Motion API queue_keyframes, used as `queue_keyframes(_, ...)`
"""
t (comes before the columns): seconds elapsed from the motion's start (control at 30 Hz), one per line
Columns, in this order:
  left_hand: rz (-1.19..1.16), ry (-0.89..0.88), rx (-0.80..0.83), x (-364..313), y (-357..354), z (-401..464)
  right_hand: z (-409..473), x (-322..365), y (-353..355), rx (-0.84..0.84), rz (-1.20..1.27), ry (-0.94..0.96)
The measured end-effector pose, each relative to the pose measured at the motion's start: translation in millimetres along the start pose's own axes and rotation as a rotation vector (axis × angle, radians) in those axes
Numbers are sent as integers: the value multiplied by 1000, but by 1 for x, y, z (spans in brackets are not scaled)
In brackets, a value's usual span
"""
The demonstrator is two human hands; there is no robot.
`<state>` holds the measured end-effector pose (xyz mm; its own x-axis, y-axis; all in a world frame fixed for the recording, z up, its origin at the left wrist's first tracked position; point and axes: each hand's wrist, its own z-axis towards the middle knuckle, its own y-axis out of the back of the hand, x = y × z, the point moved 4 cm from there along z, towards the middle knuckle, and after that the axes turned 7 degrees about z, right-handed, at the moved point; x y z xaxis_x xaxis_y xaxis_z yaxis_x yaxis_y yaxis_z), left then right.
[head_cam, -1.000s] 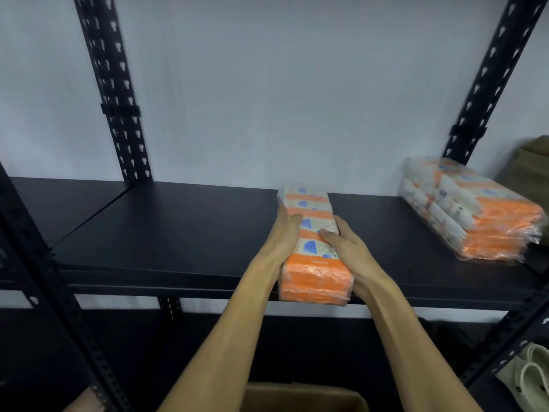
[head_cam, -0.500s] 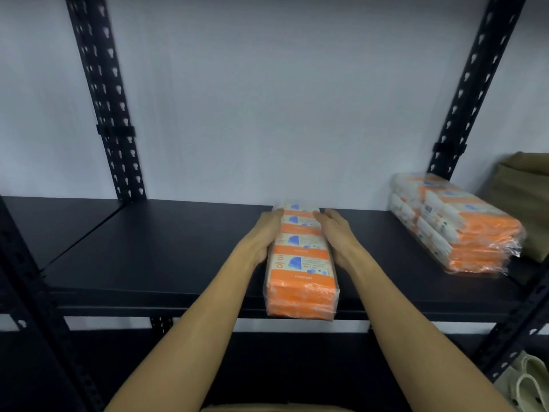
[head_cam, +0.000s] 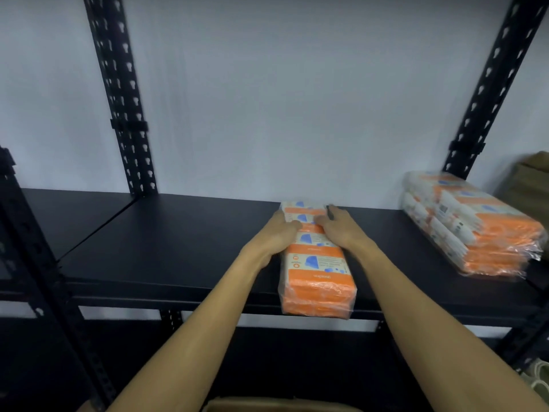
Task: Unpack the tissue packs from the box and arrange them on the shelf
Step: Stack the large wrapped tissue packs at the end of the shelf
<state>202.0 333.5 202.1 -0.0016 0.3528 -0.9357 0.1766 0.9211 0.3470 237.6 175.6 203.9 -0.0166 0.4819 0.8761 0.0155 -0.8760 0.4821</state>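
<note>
Both hands grip one tissue pack (head_cam: 316, 272) lying lengthwise on the black shelf (head_cam: 178, 248): left hand (head_cam: 277, 233) and right hand (head_cam: 341, 228) curl around its far sides. The cardboard box (head_cam: 267, 407) sits below.

A plain pale wall (head_cam: 297, 99) stands behind a black metal rack. Two perforated black uprights (head_cam: 121, 93) rise against it, one at left and one at right. The space under the black board is dark. Light is dim and even.
</note>
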Motion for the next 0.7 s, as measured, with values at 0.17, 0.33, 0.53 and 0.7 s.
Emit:
queue_keyframes(0.17, 321, -235, -54, -1, -24, -61, 14, 22, -3, 3, -216, 166)
queue_keyframes(0.33, 372, -395, -231, 33, -40, -87, 28, 33, -26, 142, -499, 221)
queue_keyframes(0.53, 348, -407, -284, 39, -41, -78, 47, 14, -39, 153, -598, 251)
queue_keyframes(0.7, 397, -405, -269, 33, -41, -79, 43, 14, -37, 164, -597, 262)
